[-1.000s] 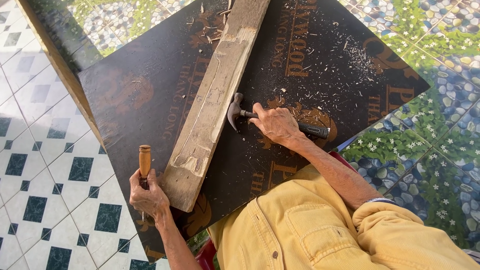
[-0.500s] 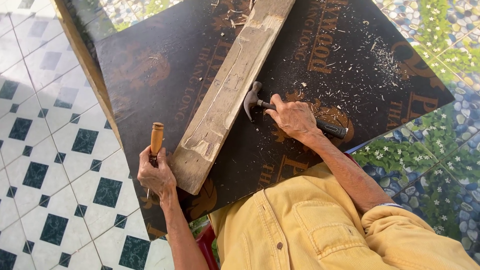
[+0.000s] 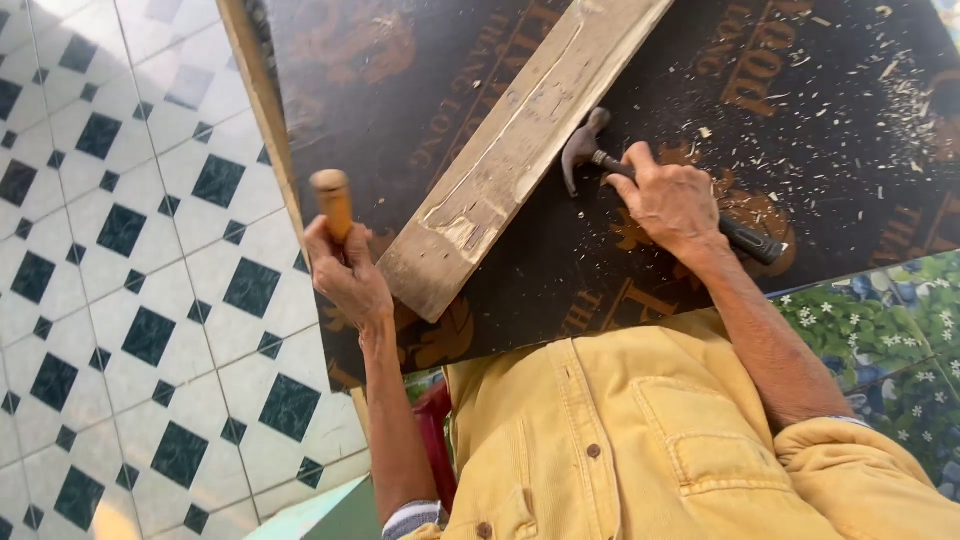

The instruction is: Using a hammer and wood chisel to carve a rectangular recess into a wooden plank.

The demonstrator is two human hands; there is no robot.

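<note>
A long pale wooden plank [image 3: 510,160] lies slantwise on a dark printed board [image 3: 800,150] that serves as a work surface. My left hand [image 3: 348,278] grips a wooden-handled chisel [image 3: 333,203], handle end up, just left of the plank's near end. Its blade is hidden behind my hand. My right hand [image 3: 672,200] holds a claw hammer [image 3: 600,155] by its dark handle, with the metal head resting on the board beside the plank's right edge.
Wood chips [image 3: 880,80] are scattered over the board's right part. White floor tiles [image 3: 130,300] with dark diamonds lie to the left, and green flowered tiles [image 3: 890,330] to the right. My yellow shirt [image 3: 640,450] fills the bottom; a red seat edge [image 3: 435,440] shows below the board.
My left hand has carried the chisel up and closer to the plank's near end. My right hand stays on the hammer beside the plank. The view has shifted.
</note>
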